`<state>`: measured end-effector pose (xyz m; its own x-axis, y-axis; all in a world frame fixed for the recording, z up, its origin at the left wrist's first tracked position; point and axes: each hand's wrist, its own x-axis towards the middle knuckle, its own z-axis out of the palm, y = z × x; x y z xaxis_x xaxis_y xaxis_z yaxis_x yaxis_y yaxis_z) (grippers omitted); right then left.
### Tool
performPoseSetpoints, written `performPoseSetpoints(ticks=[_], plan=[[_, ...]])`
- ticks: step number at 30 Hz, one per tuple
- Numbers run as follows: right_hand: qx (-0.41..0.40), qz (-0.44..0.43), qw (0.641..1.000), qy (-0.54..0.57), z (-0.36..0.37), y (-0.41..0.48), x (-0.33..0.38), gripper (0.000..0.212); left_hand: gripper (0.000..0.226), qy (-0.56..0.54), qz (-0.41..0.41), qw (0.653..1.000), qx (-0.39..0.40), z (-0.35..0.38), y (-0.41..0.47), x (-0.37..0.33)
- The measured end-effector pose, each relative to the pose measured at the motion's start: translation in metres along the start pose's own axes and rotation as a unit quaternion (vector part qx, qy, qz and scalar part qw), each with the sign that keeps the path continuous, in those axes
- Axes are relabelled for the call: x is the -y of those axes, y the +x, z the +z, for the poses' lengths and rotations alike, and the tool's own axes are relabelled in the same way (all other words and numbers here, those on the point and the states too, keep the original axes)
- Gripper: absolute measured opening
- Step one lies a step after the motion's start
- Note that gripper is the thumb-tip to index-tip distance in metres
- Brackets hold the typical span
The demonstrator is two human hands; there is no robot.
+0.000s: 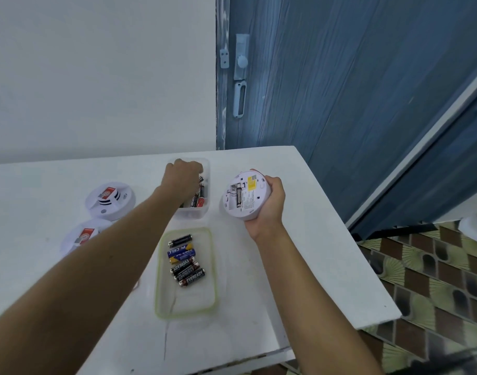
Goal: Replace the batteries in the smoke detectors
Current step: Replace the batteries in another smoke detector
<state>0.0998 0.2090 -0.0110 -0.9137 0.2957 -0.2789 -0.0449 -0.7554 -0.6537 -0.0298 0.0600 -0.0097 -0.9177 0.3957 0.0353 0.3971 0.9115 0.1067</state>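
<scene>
"EVEREADY" on black batteries (189, 275), "CELL" on blue battery (182, 253)

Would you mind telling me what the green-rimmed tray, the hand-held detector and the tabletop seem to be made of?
Green-rimmed tray: clear plastic, likely, since the white surface beneath shows through it. Held detector: white moulded plastic, matte, with a battery recess formed in its back. Tabletop: smooth white board, perhaps painted or laminated; the core cannot be told.

A: Detectors (110, 201)?
B: White moulded plastic, smooth, slight sheen. Yellow paper sticker (252, 184) on the 2 o'clock detector (242, 196).
A: Tubs?
B: Clear plastic. The 6 o'clock tub (161, 293) has a green rim. Batteries (187, 269) have glossy wrap.
A: Desk (299, 239)?
B: Matt white, scuffed. Door (340, 77) is blue-painted wood with rough grain.
</scene>
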Motion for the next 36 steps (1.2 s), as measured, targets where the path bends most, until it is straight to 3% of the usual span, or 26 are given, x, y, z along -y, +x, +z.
performPoseSetpoints(ticks=[6,11,16,21,24,28,31,36], plan=[[0.008,-0.001,1.0,-0.005,0.001,0.008,0.001,0.03,0.034,0.027,-0.017,0.999,0.025,0.009,0.006,-0.005],[0.011,0.005,1.0,-0.006,0.001,0.011,0.0,0.032,0.047,-0.165,-0.031,0.984,-0.057,-0.003,-0.004,-0.016],[0.008,0.012,1.0,-0.002,0.002,0.009,0.002,0.033,0.029,-0.295,-0.053,0.94,-0.163,-0.028,-0.029,-0.025],[0.007,0.018,1.0,0.015,0.004,0.005,0.001,0.033,0.026,-0.445,-0.019,0.887,-0.123,-0.056,-0.067,-0.043],[0.011,0.009,1.0,0.027,0.008,0.003,-0.002,0.032,0.019,-0.405,0.045,0.909,-0.09,-0.06,-0.083,-0.043],[0.025,0.01,0.999,0.038,0.013,-0.003,-0.001,0.032,0.012,-0.342,0.058,0.932,-0.108,-0.056,-0.1,-0.043],[0.025,0.011,0.999,0.027,0.018,-0.01,-0.001,0.033,0.01,-0.325,0.065,0.935,-0.128,-0.056,-0.11,-0.043],[0.022,0.009,1.0,0.017,0.024,-0.021,-0.002,0.033,0.017,-0.338,0.101,0.931,-0.098,-0.06,-0.13,-0.038]])
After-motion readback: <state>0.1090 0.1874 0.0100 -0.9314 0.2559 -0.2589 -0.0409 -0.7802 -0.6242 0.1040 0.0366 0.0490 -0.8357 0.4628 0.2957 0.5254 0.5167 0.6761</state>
